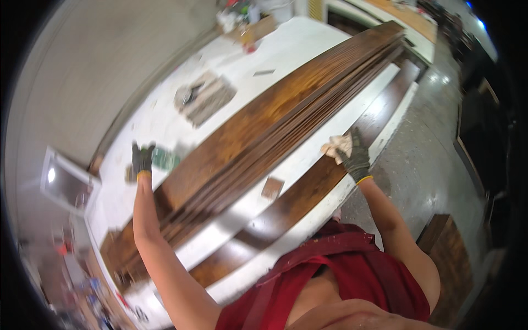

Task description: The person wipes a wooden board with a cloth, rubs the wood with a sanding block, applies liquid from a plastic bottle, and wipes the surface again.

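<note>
Dark plank (308, 190) under right hand (355, 157) (rag (336, 146) gripped); left hand (141, 159) well apart.

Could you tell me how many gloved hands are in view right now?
2. The left hand reaches over the white table beyond the stacked boards; the right hand holds a pale rag on the single dark board.

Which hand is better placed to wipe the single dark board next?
Right hand: it holds the rag on the board. The left hand is beyond the stack.
</note>
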Demonstrator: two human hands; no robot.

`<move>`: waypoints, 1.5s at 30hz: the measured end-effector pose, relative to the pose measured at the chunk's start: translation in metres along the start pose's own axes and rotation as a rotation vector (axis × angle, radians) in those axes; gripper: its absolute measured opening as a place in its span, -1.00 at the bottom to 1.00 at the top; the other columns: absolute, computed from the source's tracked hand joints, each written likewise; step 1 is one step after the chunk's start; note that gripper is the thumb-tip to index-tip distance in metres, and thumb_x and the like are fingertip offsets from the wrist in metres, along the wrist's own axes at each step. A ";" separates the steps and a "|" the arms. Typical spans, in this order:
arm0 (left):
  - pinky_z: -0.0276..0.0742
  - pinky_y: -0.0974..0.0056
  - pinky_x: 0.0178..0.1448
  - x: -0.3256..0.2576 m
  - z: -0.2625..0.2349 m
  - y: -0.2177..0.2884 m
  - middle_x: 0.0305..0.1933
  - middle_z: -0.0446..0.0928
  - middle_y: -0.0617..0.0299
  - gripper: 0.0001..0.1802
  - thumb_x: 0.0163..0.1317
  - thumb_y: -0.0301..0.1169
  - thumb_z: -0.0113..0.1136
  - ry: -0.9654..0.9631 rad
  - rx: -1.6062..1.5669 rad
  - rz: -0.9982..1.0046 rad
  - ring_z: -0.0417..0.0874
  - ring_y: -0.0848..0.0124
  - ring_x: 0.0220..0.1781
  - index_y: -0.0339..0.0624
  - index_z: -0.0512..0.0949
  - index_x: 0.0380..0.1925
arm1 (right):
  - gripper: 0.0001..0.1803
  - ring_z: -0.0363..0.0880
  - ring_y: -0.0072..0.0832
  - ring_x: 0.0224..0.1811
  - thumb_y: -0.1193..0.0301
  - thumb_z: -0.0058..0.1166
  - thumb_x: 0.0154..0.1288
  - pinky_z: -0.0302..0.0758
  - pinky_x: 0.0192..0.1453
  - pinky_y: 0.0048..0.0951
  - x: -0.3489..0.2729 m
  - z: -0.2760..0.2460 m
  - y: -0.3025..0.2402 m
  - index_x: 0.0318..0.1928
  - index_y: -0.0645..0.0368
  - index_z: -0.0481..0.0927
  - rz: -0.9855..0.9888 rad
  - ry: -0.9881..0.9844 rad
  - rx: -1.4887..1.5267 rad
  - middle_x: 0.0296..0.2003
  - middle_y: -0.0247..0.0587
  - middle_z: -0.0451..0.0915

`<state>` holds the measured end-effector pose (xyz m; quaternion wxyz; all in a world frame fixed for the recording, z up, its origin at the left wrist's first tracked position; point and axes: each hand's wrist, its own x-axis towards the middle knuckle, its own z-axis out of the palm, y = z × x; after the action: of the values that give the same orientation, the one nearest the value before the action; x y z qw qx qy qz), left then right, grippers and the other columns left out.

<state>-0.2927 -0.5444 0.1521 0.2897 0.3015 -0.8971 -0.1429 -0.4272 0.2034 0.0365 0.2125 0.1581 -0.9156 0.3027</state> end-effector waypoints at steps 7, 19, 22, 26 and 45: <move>0.56 0.20 0.06 0.008 0.037 -0.051 -0.13 0.63 0.07 -0.35 0.02 -0.37 0.46 0.007 -0.301 -0.129 0.63 0.26 -0.11 -0.27 0.50 0.17 | -0.23 0.32 -0.02 0.36 -0.06 0.24 0.17 0.18 0.45 0.01 -0.002 -0.009 -0.011 0.33 0.03 0.46 -0.029 -0.102 -0.322 0.28 0.05 0.41; 0.50 0.36 -0.04 -0.014 -0.022 0.061 -0.22 0.48 0.34 -0.42 0.23 -0.64 0.29 0.322 -0.576 0.090 0.46 0.48 -0.21 -0.13 0.44 0.27 | -0.30 0.33 -0.10 0.36 -0.04 0.16 0.25 0.18 0.42 -0.01 -0.010 -0.003 0.000 0.33 -0.01 0.46 -0.021 -0.065 -0.164 0.34 -0.07 0.38; 0.50 0.39 0.01 -0.018 -0.074 0.113 -0.18 0.51 0.31 -0.40 0.25 -0.64 0.28 0.324 -0.623 0.183 0.48 0.47 -0.19 -0.20 0.41 0.32 | -0.30 0.33 -0.10 0.37 -0.07 0.12 0.27 0.17 0.42 0.00 -0.009 -0.001 0.004 0.34 -0.03 0.45 -0.028 -0.094 -0.088 0.35 -0.09 0.38; 0.54 0.24 0.15 -0.063 -0.141 0.204 0.06 0.56 0.08 -0.50 0.39 -0.39 0.20 0.450 -0.717 0.330 0.59 0.36 -0.02 -0.31 0.38 0.28 | -0.25 0.33 -0.08 0.36 -0.13 0.12 0.24 0.17 0.42 0.00 -0.007 -0.009 0.001 0.35 -0.03 0.43 -0.012 -0.133 -0.068 0.36 -0.09 0.36; 0.49 0.11 0.29 -0.335 0.004 0.417 0.29 0.40 0.06 -0.52 0.49 -0.44 -0.03 -0.165 -1.020 0.429 0.53 0.25 0.20 -0.26 0.28 0.37 | -0.36 0.45 -0.35 0.17 0.19 0.38 0.10 0.40 0.30 -0.25 -0.026 -0.048 0.066 0.15 0.14 0.48 0.422 -0.270 1.219 0.12 -0.25 0.49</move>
<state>-0.2686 -0.0108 0.1837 0.3501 -0.0785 -0.7753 -0.5198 -0.4186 0.2880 0.0263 -0.0959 0.1039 -0.6100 0.7797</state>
